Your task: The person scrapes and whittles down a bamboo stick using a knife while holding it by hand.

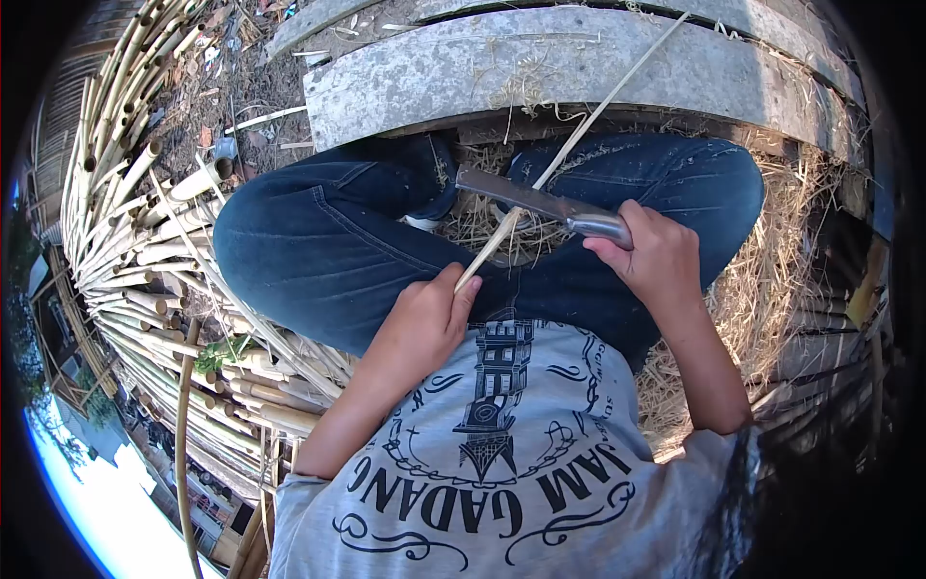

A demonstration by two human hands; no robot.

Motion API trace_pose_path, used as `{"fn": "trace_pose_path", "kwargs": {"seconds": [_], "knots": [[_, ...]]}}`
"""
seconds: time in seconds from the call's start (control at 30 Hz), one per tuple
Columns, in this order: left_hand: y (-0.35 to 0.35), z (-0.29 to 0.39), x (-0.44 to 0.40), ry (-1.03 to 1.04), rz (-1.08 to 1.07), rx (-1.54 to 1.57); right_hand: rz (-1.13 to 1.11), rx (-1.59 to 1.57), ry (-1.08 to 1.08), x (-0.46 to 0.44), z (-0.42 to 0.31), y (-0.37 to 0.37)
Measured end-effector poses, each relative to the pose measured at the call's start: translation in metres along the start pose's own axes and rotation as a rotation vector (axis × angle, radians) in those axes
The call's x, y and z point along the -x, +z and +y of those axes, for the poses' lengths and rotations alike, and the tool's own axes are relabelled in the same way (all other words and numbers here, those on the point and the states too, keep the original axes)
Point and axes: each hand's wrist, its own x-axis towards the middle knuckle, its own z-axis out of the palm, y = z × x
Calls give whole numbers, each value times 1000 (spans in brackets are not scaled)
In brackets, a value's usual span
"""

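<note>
My left hand (431, 314) is closed around the near end of a long thin bamboo strip (585, 127), in front of my belly. The strip slants up and right, its far end over the wooden planks. In my right hand (659, 249) is the metal handle of a broad-bladed knife (526, 196), fingers wrapped round it. Its blade points left and crosses the strip between my knees, seemingly against it. Pale shavings (521, 246) lie on the ground beneath the blade.
Wide weathered planks (405, 92) stand in front of my crossed legs, with curly shavings on top. Many cut bamboo poles (145, 256) are stacked at my left. A heap of straw-like shavings (772, 280) lies at my right.
</note>
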Motion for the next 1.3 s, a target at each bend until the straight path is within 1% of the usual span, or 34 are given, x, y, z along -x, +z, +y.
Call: {"fn": "trace_pose_path", "kwargs": {"seconds": [0.03,0.1,0.27,0.43,0.57,0.63,0.73,0.87,0.93,0.97,1.03,1.07,1.13,1.2,1.3], "knots": [[2,0,0,20,9,-25,-1,0,7,1,7,-3],[1,2,-3,29,-1,-12,42,121,-92,1,20,-10],[2,-1,-1,41,29,9,53,179,-131,-6,24,-19],[-2,2,-2,13,-20,63,105,247,-138,-6,27,-23],[1,2,-6,30,-23,74,89,284,-131,1,38,-29],[0,1,-8,79,-28,84,44,265,-53,6,37,-33],[6,-3,-8,87,-8,26,-17,193,-37,6,38,-35],[0,-2,-12,19,-17,74,19,135,38,-2,6,-31],[2,-5,-11,46,26,51,-132,85,49,0,2,-32],[3,-5,-12,49,17,50,-133,85,58,2,2,-30],[6,-5,-12,63,41,-3,-197,-80,44,5,4,-20],[8,-5,-12,63,36,-4,-217,-160,78,6,2,-18],[11,-5,-12,53,44,-80,-233,-171,82,0,-5,-18],[11,-6,-13,63,52,-67,-247,-189,89,-7,-14,-16],[8,-8,-13,85,63,-44,-261,-131,86,-18,-15,-9]]}}
